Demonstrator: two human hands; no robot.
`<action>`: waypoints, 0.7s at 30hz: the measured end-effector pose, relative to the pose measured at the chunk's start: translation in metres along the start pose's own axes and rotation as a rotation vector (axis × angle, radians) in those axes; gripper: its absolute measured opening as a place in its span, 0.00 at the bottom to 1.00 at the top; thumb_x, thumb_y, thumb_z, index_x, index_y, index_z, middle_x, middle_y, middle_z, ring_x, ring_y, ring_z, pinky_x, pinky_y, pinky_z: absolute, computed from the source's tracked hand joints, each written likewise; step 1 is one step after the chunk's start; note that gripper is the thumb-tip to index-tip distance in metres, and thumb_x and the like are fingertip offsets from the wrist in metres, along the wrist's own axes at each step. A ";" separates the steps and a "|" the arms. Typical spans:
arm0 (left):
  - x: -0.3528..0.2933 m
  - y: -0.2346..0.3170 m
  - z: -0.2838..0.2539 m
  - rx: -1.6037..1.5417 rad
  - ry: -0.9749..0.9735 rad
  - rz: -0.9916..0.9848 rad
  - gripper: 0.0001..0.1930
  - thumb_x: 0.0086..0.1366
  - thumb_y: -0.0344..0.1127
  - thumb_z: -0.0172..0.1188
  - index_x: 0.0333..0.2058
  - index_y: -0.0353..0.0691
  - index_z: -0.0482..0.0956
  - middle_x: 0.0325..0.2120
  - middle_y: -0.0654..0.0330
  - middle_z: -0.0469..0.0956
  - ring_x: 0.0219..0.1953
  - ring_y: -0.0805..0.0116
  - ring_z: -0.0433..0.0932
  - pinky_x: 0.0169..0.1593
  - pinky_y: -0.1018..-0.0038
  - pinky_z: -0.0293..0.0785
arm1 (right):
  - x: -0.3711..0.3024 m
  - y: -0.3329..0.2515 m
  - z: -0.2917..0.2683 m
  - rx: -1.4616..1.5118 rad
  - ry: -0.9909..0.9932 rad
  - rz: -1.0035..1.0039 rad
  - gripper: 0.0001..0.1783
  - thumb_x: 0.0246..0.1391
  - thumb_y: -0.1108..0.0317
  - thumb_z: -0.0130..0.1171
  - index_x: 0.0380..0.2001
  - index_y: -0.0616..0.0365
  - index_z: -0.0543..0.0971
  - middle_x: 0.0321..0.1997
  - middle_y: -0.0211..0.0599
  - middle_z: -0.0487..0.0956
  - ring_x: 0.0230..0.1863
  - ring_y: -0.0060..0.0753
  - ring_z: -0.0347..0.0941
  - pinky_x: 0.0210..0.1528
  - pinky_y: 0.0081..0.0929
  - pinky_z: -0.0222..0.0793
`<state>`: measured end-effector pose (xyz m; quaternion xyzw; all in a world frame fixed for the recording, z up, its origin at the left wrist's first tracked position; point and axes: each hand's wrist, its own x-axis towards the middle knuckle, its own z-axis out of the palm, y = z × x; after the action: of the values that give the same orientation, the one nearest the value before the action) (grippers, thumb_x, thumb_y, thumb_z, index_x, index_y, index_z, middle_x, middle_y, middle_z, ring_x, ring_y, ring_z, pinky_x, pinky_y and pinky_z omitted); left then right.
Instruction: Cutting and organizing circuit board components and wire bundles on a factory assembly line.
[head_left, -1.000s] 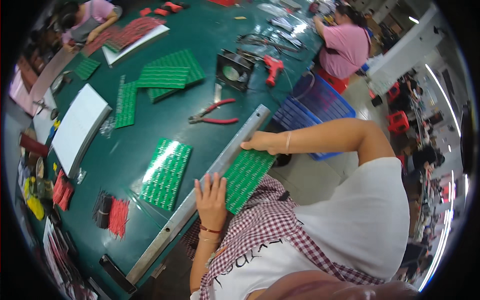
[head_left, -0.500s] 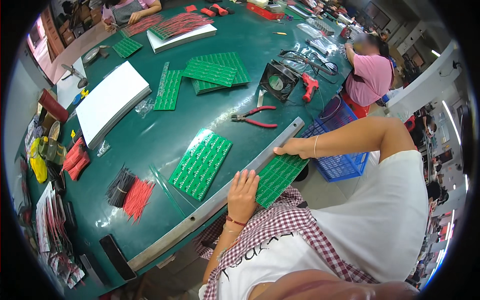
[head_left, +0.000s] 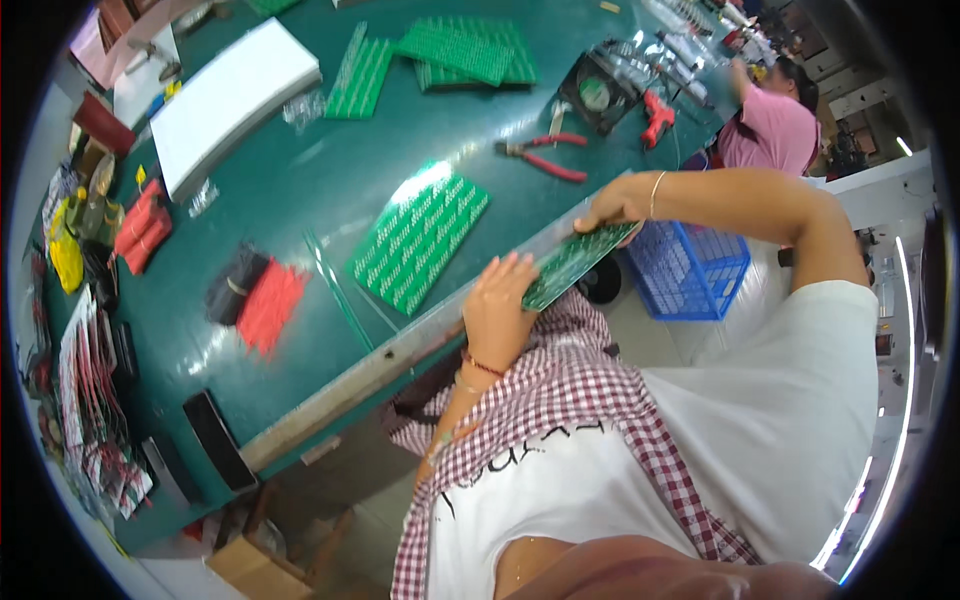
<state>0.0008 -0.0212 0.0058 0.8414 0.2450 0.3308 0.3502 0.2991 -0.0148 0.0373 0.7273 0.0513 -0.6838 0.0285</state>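
Observation:
A green circuit board panel (head_left: 578, 266) is tilted at the table's near edge, beside a long grey metal bar (head_left: 400, 362). My right hand (head_left: 612, 204) grips the panel's far right end, its thumb on the upper side and other fingers beneath. At the other end, my left hand (head_left: 500, 308) holds the panel, with its fingers laid over the bar's edge and its thumb hidden. Another green circuit board panel (head_left: 420, 240) lies flat on the table just beyond the bar.
Red-handled cutters (head_left: 545, 158), a black fan (head_left: 597, 92) and a red glue gun (head_left: 657, 120) lie at the far right. Stacked boards (head_left: 465, 55) and white sheets (head_left: 235, 98) are farther back. Red wires (head_left: 270, 310) lie left; a blue basket (head_left: 690, 275) stands below the edge.
The panel has tipped from nearly flat to a steep tilt, its outer side changing angle with my right hand. The view has shifted, so the table's things sit higher in it.

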 end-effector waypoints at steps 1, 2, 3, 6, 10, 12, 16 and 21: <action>0.001 0.003 -0.006 0.067 -0.070 0.040 0.23 0.41 0.24 0.62 0.42 0.40 0.77 0.49 0.59 0.74 0.55 0.59 0.69 0.59 0.63 0.63 | 0.008 0.011 -0.001 0.052 -0.029 -0.093 0.13 0.56 0.61 0.56 0.41 0.54 0.75 0.38 0.28 0.79 0.37 0.27 0.75 0.39 0.34 0.73; -0.001 0.006 -0.006 0.150 -0.074 0.063 0.24 0.44 0.24 0.59 0.45 0.41 0.75 0.52 0.59 0.71 0.57 0.59 0.66 0.61 0.62 0.60 | -0.006 0.012 0.015 0.097 -0.048 -0.059 0.13 0.56 0.62 0.55 0.42 0.57 0.75 0.39 0.31 0.79 0.38 0.29 0.75 0.42 0.35 0.73; -0.006 0.005 -0.004 0.232 -0.073 0.094 0.24 0.48 0.25 0.56 0.48 0.42 0.73 0.55 0.60 0.68 0.59 0.60 0.64 0.62 0.62 0.57 | -0.026 0.009 0.031 0.139 -0.058 -0.027 0.14 0.57 0.64 0.53 0.42 0.61 0.74 0.40 0.34 0.79 0.40 0.32 0.76 0.44 0.36 0.72; -0.010 -0.005 0.005 0.317 -0.136 0.153 0.25 0.51 0.26 0.52 0.52 0.42 0.70 0.58 0.60 0.63 0.61 0.60 0.60 0.64 0.62 0.52 | -0.026 0.051 0.040 0.253 -0.013 -0.282 0.14 0.56 0.70 0.52 0.44 0.67 0.73 0.42 0.42 0.78 0.42 0.35 0.76 0.47 0.34 0.71; -0.004 -0.003 0.001 0.357 -0.187 0.183 0.23 0.53 0.25 0.50 0.51 0.38 0.70 0.58 0.57 0.63 0.62 0.58 0.60 0.64 0.62 0.52 | -0.018 0.079 0.047 0.353 0.088 -0.552 0.13 0.55 0.72 0.53 0.41 0.68 0.76 0.39 0.42 0.79 0.38 0.34 0.77 0.44 0.30 0.72; -0.003 0.000 -0.001 0.388 -0.201 0.197 0.20 0.56 0.27 0.48 0.50 0.36 0.71 0.57 0.55 0.65 0.61 0.58 0.60 0.64 0.62 0.52 | -0.025 0.081 0.049 0.364 0.132 -0.616 0.11 0.54 0.71 0.54 0.37 0.68 0.77 0.34 0.40 0.80 0.32 0.31 0.77 0.38 0.26 0.73; -0.008 0.006 -0.010 0.400 -0.278 0.188 0.25 0.54 0.24 0.51 0.53 0.37 0.68 0.58 0.54 0.64 0.62 0.56 0.59 0.64 0.61 0.51 | -0.054 0.084 0.053 0.223 0.259 -0.652 0.11 0.53 0.71 0.55 0.36 0.68 0.77 0.31 0.36 0.80 0.30 0.25 0.76 0.35 0.24 0.72; 0.004 0.020 -0.035 -0.027 -0.313 0.035 0.31 0.53 0.18 0.49 0.59 0.37 0.60 0.56 0.48 0.65 0.61 0.53 0.61 0.63 0.63 0.56 | -0.094 0.083 0.058 -0.088 0.423 -1.049 0.10 0.53 0.71 0.55 0.36 0.66 0.75 0.33 0.28 0.76 0.35 0.16 0.70 0.39 0.17 0.67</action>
<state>-0.0182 -0.0162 0.0416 0.8820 0.1681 0.2050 0.3896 0.2450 -0.1069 0.1250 0.7236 0.4389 -0.4430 -0.2958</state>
